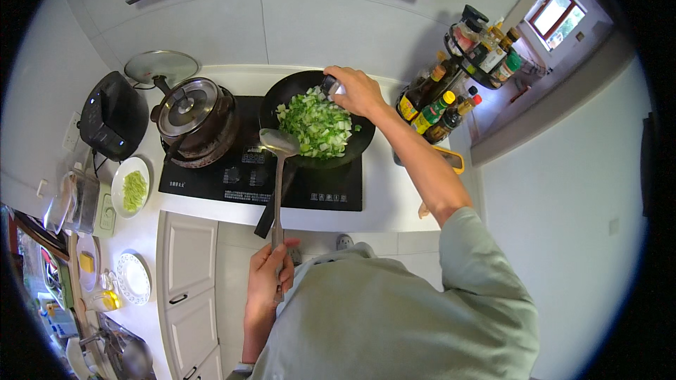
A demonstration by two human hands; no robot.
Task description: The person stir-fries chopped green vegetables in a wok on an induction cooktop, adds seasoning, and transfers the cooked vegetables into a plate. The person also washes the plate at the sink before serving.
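Note:
My left hand (pixel 270 270) grips the handle of a metal spatula (pixel 279 190). The blade is at the lower left rim of a black wok (pixel 360 140), above the wok's own handle. Chopped green vegetables (pixel 317 125) fill the wok's middle. Above its far right side, my right hand (pixel 356 89) holds a small shaker jar (pixel 334 86) with a dark cap, tilted over the food. The fingers hide part of the jar.
A lidded dark pot (pixel 195 121) occupies the left side of the black cooktop (pixel 322 184). Right of the wok, bottles (pixel 435 108) crowd a tiered rack (pixel 478 74). A plate of shredded greens (pixel 132 190) and an empty plate (pixel 133 278) stand on the left counter.

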